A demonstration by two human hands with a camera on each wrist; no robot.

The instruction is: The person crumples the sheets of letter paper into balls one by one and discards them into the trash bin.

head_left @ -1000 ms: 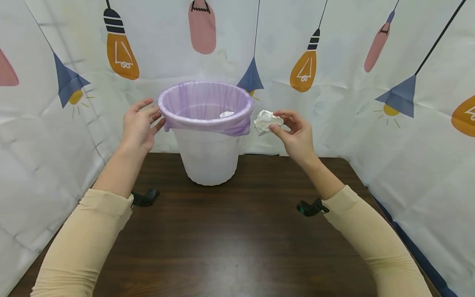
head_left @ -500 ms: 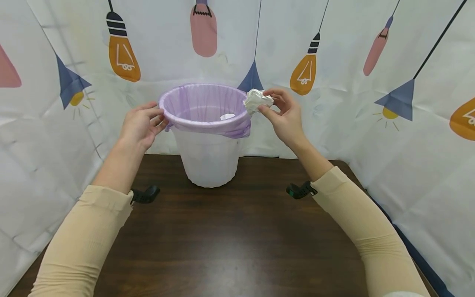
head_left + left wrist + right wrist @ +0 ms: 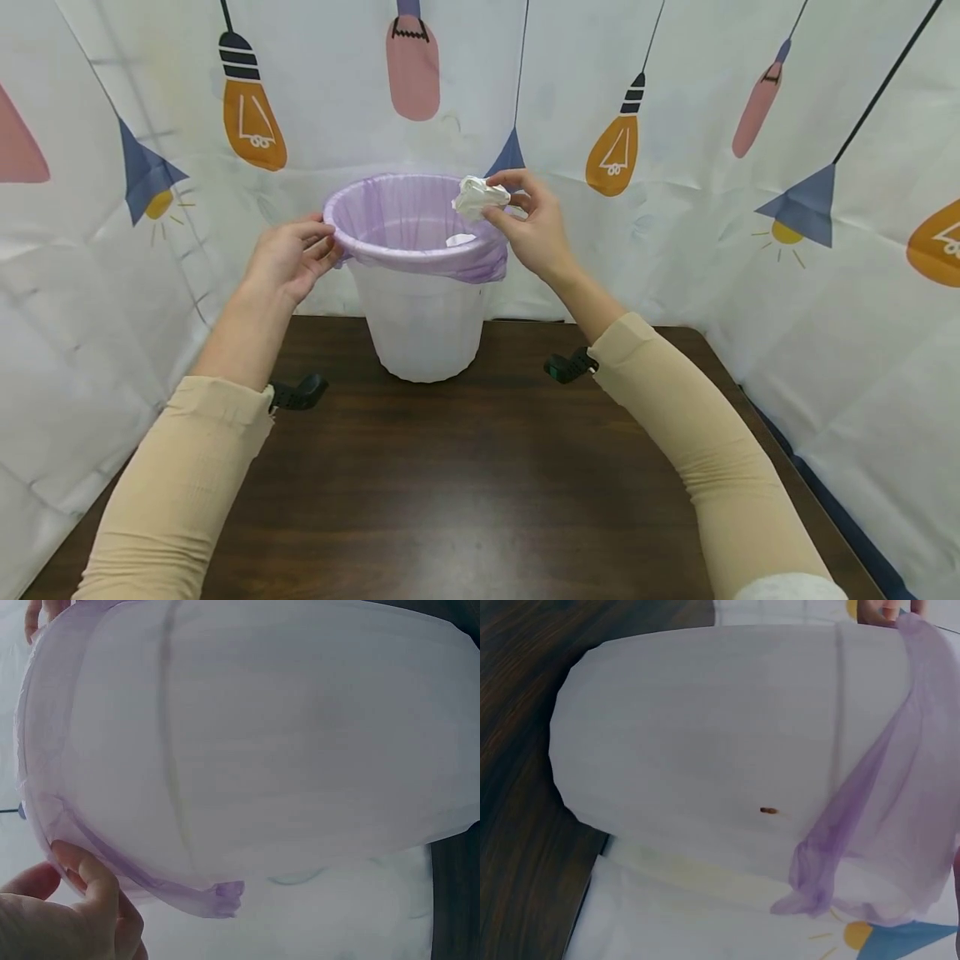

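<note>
A white plastic trash can (image 3: 420,325) stands upright on the table, lined with a purple trash bag (image 3: 390,212) folded down over its rim. My left hand (image 3: 288,258) holds the rim on the left; the left wrist view shows its thumb and fingers (image 3: 90,870) on either side of the bagged edge. Between the thumb and fingers of my right hand (image 3: 536,225) is a crumpled paper ball (image 3: 478,198), held over the right side of the opening. Another white piece of paper (image 3: 460,240) shows inside the can, partly hidden by the rim.
The dark wooden table (image 3: 450,467) reaches back to a white curtain (image 3: 555,100) printed with lamps and bulbs, which closes in the back and both sides. A black wrist strap (image 3: 572,365) sits at the right sleeve, another (image 3: 300,392) at the left.
My right hand has carried the paper ball up and left, from beside the can to over its opening. My left hand has closed in from near the rim to hold it.
</note>
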